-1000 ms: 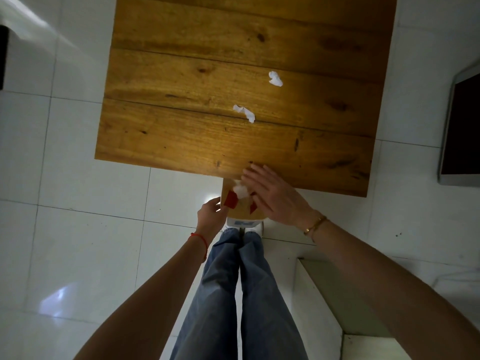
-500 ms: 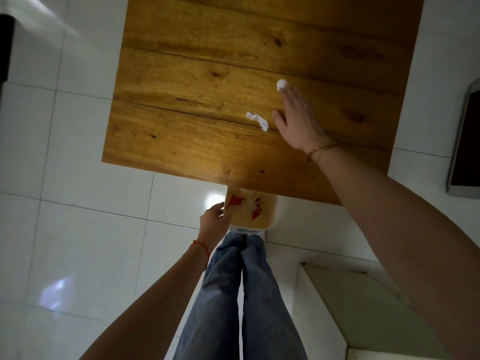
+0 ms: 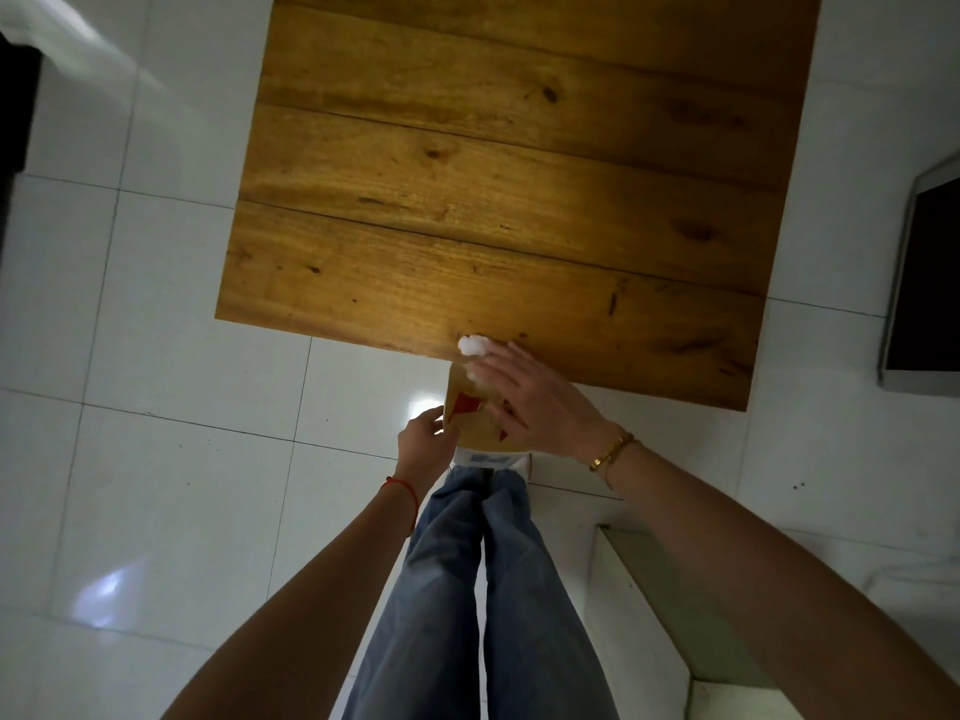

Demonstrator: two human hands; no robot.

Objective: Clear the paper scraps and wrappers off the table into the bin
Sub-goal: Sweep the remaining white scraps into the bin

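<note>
The wooden table (image 3: 467,200) fills the upper middle of the head view, and no scraps show on its top apart from those at the near edge. My right hand (image 3: 540,402) lies flat with fingers stretched out over that edge. A white paper scrap (image 3: 471,345) sits at its fingertips, right on the edge. A second white bit (image 3: 475,375) shows just below, over the bin's mouth. My left hand (image 3: 423,439) grips the left rim of the small tan bin (image 3: 478,433), held under the edge. Red wrapper pieces (image 3: 465,404) lie inside it.
White floor tiles surround the table. A dark panel with a grey frame (image 3: 924,283) stands at the right. A pale step or box (image 3: 675,615) sits at lower right beside my jeans-clad legs (image 3: 467,589). A black object (image 3: 10,122) is at the far left.
My right hand reached out to the two white scraps in the table's middle, then swept them back to the near edge above the bin. The left hand kept hold of the bin.
</note>
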